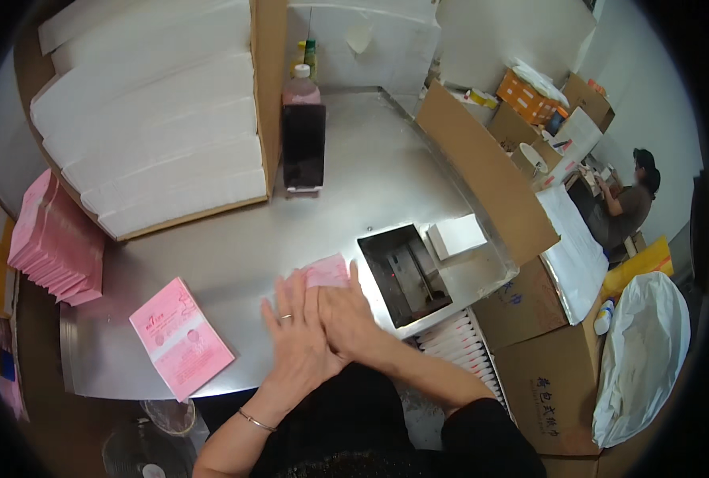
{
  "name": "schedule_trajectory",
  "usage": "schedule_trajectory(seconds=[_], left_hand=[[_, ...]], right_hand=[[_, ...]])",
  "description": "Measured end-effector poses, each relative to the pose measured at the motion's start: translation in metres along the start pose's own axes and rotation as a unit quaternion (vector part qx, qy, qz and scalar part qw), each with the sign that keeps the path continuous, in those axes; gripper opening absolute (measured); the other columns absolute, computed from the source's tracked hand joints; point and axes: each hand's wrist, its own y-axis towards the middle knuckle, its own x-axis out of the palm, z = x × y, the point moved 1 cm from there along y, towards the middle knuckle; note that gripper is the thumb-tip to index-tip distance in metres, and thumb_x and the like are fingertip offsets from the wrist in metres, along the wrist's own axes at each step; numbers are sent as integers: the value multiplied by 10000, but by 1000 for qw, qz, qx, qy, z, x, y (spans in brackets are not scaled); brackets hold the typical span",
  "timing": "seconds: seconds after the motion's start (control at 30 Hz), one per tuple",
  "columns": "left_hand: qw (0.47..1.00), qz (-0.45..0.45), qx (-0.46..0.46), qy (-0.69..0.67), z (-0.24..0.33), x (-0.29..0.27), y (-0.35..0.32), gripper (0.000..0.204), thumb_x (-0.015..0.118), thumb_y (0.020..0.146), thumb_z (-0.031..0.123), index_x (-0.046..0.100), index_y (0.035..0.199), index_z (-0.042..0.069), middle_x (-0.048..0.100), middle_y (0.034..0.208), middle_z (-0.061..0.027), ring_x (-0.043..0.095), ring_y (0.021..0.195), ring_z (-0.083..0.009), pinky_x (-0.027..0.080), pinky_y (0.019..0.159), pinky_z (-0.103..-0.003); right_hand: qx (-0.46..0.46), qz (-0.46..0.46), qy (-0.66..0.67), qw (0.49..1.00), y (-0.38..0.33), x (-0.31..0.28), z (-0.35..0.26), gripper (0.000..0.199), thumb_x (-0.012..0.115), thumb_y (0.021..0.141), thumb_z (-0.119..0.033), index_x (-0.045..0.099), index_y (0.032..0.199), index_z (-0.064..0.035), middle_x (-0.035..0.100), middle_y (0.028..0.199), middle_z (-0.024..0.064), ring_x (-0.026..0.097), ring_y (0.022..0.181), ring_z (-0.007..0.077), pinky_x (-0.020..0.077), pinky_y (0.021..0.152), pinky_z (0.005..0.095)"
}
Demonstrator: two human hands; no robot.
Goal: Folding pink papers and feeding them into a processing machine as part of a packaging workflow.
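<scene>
Overall, our stainless-steel worktable [362, 159] held a stack of printed pink packets [181, 338] on our left. Our left hand [300, 342], fingers extended and unclenched, touched our right hand [346, 316], whose grip we couldn't tell. Beneath them, left of the rectangular opening [390, 267], lay 1 partly covered pink packet [328, 272].

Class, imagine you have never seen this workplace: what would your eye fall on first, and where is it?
Probably the left hand and right hand, close together over a pink packet near the middle of the metal table. Next, the big cardboard box of white bundles filling the upper left. Then the bright pink pile left of the hands and the taller pink stack at far left.
</scene>
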Motion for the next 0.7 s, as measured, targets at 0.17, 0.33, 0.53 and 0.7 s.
schedule_trajectory(seconds=[0.17,0.33,0.53,0.7], left_hand=[[997,-17,29,63,-22,-8,-2,568,718,760,324,607,1267,93,496,1390,-190,466,1240,-426,372,962,-562],[993,-90,-49,59,1,-8,-7,587,707,815,484,622,1281,137,537,1098,-143,515,989,-324,385,813,-462],[989,-52,40,132,0,-21,6,575,709,810,549,642,1112,64,532,1073,-176,524,980,-324,406,789,-443],[988,-104,36,104,8,-16,-2,508,726,819,444,644,1114,40,548,1120,-199,536,989,-338,434,786,-448]], right_hand=[[112,228,-48,966,-26,-39,63,195,607,799,-54,610,987,-3,619,906,163,598,810,370,469,781,489],[310,165,-270,897,-58,-28,163,197,663,896,-179,658,1033,-38,591,967,116,562,969,288,432,864,464],[308,197,-199,909,-63,-34,173,115,652,864,-86,680,966,-40,580,919,116,560,949,315,456,799,433],[229,283,-177,914,-77,-39,173,338,618,831,1,652,1167,-14,647,1061,156,593,1008,335,475,801,461]])
